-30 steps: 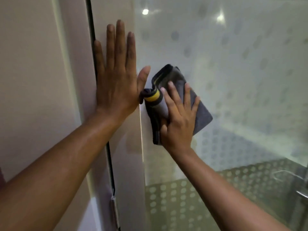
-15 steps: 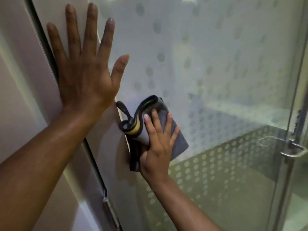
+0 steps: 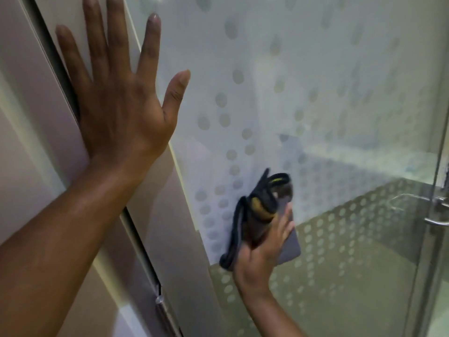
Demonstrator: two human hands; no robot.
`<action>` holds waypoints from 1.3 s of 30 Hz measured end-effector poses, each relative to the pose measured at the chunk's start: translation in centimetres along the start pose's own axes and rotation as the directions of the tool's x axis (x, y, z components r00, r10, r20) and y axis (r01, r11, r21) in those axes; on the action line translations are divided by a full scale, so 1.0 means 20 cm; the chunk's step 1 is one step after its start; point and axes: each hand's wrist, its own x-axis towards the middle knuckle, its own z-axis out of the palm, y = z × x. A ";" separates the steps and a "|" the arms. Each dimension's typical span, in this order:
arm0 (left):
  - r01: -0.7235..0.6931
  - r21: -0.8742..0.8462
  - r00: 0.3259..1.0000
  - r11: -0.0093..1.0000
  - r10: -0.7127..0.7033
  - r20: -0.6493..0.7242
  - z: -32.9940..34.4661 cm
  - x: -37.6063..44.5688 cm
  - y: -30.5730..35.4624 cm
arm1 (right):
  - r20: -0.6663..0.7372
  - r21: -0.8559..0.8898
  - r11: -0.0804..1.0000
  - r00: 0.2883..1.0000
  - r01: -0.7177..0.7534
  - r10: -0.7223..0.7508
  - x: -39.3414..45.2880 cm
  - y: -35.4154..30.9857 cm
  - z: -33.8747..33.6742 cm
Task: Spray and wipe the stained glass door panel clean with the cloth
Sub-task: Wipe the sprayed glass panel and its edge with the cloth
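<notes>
The frosted glass door panel point(image 3: 315, 81) with a dotted pattern fills the middle and right of the view. My right hand point(image 3: 262, 254) presses a grey cloth point(image 3: 290, 249) with black and yellow edging against the lower part of the glass. Its fingers lie straight on the cloth, and a bunched fold covers the thumb side. My left hand point(image 3: 121, 100) rests flat and spread on the panel's left edge and the door frame, up and to the left of the cloth. No spray bottle shows.
A pale wall and door frame point(image 3: 29, 117) run down the left side, with a metal hinge point(image 3: 162, 310) near the bottom. A metal door handle point(image 3: 435, 221) sticks out at the right edge, beside a second glass pane.
My right hand has slid the cloth down and to the right across the glass, away from my left hand. My left hand stays flat near the frame. The view has tilted.
</notes>
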 end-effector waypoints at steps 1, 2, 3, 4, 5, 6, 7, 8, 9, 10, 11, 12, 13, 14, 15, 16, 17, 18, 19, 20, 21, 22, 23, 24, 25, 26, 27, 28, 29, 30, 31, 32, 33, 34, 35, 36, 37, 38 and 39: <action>-0.006 -0.005 1.000 1.000 0.006 0.003 0.00 0.00 0.00 | 0.146 -0.050 0.957 0.950 0.286 -0.276 -0.15 0.00 0.00; -0.013 -0.004 1.000 1.000 0.013 0.013 0.00 0.00 0.00 | 0.277 -0.060 0.865 0.841 0.498 -0.465 -0.25 0.03 -0.01; -0.020 -0.001 0.999 1.000 0.020 0.026 -0.01 0.00 0.00 | 0.339 -0.064 0.792 0.760 0.607 -0.555 -0.26 0.10 -0.05; -0.029 0.005 0.999 1.000 0.029 0.038 -0.01 0.00 0.00 | 0.364 -0.088 0.752 0.724 0.653 -0.586 -0.22 0.14 -0.08; -0.038 0.012 0.998 0.999 0.038 0.050 -0.01 0.00 0.00 | 0.369 -0.158 0.744 0.738 0.649 -0.565 -0.14 0.18 -0.13; -0.044 0.018 0.998 0.999 0.043 0.055 -0.01 -0.01 0.00 | 0.340 -0.250 0.770 0.798 0.587 -0.498 -0.03 0.20 -0.15; -0.044 0.020 0.998 0.999 0.043 0.051 -0.01 -0.02 -0.01 | 0.233 -0.323 0.840 0.897 0.435 -0.375 0.10 0.21 -0.15; -0.040 0.019 0.998 0.999 0.039 0.042 0.00 -0.02 -0.01 | 0.078 -0.322 0.918 0.973 0.230 -0.217 0.22 0.17 -0.14; -0.035 0.015 0.999 0.999 0.034 0.029 0.00 -0.02 -0.01 | -0.048 -0.252 0.967 0.998 0.029 -0.043 0.32 0.10 -0.10; -0.030 0.014 0.999 0.999 0.030 0.017 0.00 -0.01 -0.01 | -0.125 -0.132 0.988 0.990 -0.078 0.061 0.41 0.01 -0.07; -0.027 0.014 1.000 1.000 0.027 0.009 0.01 0.00 -0.01 | -0.156 -0.108 0.990 0.985 -0.086 0.069 0.47 -0.12 -0.03; -0.027 0.018 1.000 0.999 0.027 0.003 0.00 0.01 -0.01 | -0.123 -0.211 0.975 0.987 0.072 -0.100 0.50 -0.21 0.01; -0.028 0.024 1.000 0.999 0.028 -0.001 0.00 0.01 -0.01 | -0.008 -0.309 0.874 0.918 0.374 -0.395 0.52 -0.27 0.02; -0.029 0.025 1.000 0.999 0.029 -0.007 0.00 0.01 -0.01 | 0.157 -0.327 0.683 0.750 0.653 -0.642 0.53 -0.28 0.02; -0.029 0.022 1.000 0.999 0.029 -0.011 0.00 0.00 -0.02 | 0.229 -0.282 0.557 0.619 0.781 -0.752 0.55 -0.27 -0.01; -0.024 0.019 1.000 1.000 0.024 -0.017 0.00 0.00 -0.02 | 0.254 -0.255 0.519 0.574 0.816 -0.778 0.62 -0.27 -0.04; -0.015 0.020 1.000 1.000 0.015 -0.022 0.00 -0.01 -0.02 | 0.235 -0.237 0.539 0.586 0.809 -0.776 0.70 -0.26 -0.06; -0.001 0.024 1.000 1.000 0.002 -0.025 0.00 -0.01 -0.03 | 0.168 -0.206 0.658 0.688 0.725 -0.706 0.79 -0.28 -0.07; 0.009 0.031 1.000 0.999 -0.008 -0.028 0.00 0.00 -0.02 | 0.086 -0.157 0.811 0.826 0.563 -0.557 0.91 -0.34 -0.08; 0.018 0.038 0.999 0.999 -0.017 -0.035 0.00 0.00 -0.02 | 0.009 -0.069 0.934 0.936 0.351 -0.351 1.02 -0.44 -0.08; 0.027 0.047 0.999 0.999 -0.025 -0.038 0.01 0.01 -0.02 | -0.047 0.000 0.987 0.986 0.159 -0.159 1.14 -0.55 -0.05; 0.037 0.060 0.999 0.997 -0.035 -0.039 0.01 0.01 -0.02 | -0.069 0.023 0.998 0.996 0.057 -0.055 1.23 -0.68 -0.02; 0.046 0.071 0.998 0.996 -0.043 -0.039 0.01 0.01 -0.02 | -0.073 0.001 0.997 0.995 0.073 -0.072 1.29 -0.82 0.03; 0.049 0.079 0.998 0.996 -0.046 -0.036 0.01 0.01 -0.02 | -0.050 -0.029 0.986 0.985 0.166 -0.167 1.32 -0.93 0.08; 0.054 0.088 0.998 0.995 -0.052 -0.023 0.00 0.01 -0.02 | 0.021 -0.055 0.945 0.946 0.323 -0.322 1.32 -1.02 0.13; 0.059 0.096 0.998 0.994 -0.058 -0.014 -0.01 0.00 -0.01 | 0.131 -0.076 0.857 0.857 0.509 -0.498 1.32 -1.08 0.18; 0.058 0.097 0.998 0.994 -0.057 -0.015 -0.01 0.00 -0.01 | 0.243 -0.068 0.734 0.725 0.676 -0.645 1.34 -1.11 0.20; 0.053 0.094 0.998 0.994 -0.051 -0.021 0.00 0.00 -0.01 | 0.323 -0.045 0.608 0.587 0.793 -0.742 1.39 -1.14 0.20; 0.054 0.093 0.998 0.994 -0.051 -0.026 0.01 0.01 0.00 | 0.359 -0.034 0.526 0.501 0.850 -0.787 1.47 -1.15 0.19; 0.058 0.099 0.998 0.993 -0.055 -0.038 0.01 0.02 0.00 | 0.341 -0.042 0.530 0.511 0.847 -0.789 1.56 -1.19 0.19; 0.062 0.109 0.997 0.992 -0.057 -0.048 0.02 0.02 -0.01 | 0.263 -0.056 0.622 0.613 0.781 -0.745 1.64 -1.23 0.18; 0.063 0.118 0.997 0.991 -0.058 -0.045 0.01 0.02 -0.02 | 0.167 -0.058 0.750 0.748 0.658 -0.643 1.68 -1.28 0.18; 0.063 0.108 0.998 0.992 -0.060 -0.029 0.00 0.00 -0.02 | 0.088 -0.058 0.843 0.844 0.534 -0.529 1.68 -1.33 0.20; 0.060 0.092 0.998 0.994 -0.058 -0.018 -0.03 -0.01 0.00 | 0.063 -0.072 0.871 0.873 0.487 -0.483 1.63 -1.38 0.23; 0.056 0.103 0.998 0.993 -0.057 0.011 -0.03 -0.04 0.02 | 0.116 -0.087 0.840 0.843 0.536 -0.526 1.56 -1.39 0.27; 0.067 0.101 0.995 0.993 -0.073 0.061 -0.04 -0.11 0.03 | 0.230 -0.047 0.758 0.746 0.650 -0.625 1.47 -1.34 0.31; 0.081 0.069 0.991 0.994 -0.088 0.096 -0.05 -0.13 0.04 | 0.327 0.005 0.646 0.609 0.763 -0.722 1.43 -1.31 0.32; 0.085 0.056 0.993 0.995 -0.089 0.083 -0.05 -0.11 0.03 | 0.361 0.018 0.569 0.526 0.822 -0.770 1.45 -1.30 0.31; 0.092 0.051 0.993 0.994 -0.095 0.072 -0.06 -0.06 0.01 | 0.334 0.001 0.554 0.522 0.833 -0.785 1.50 -1.32 0.29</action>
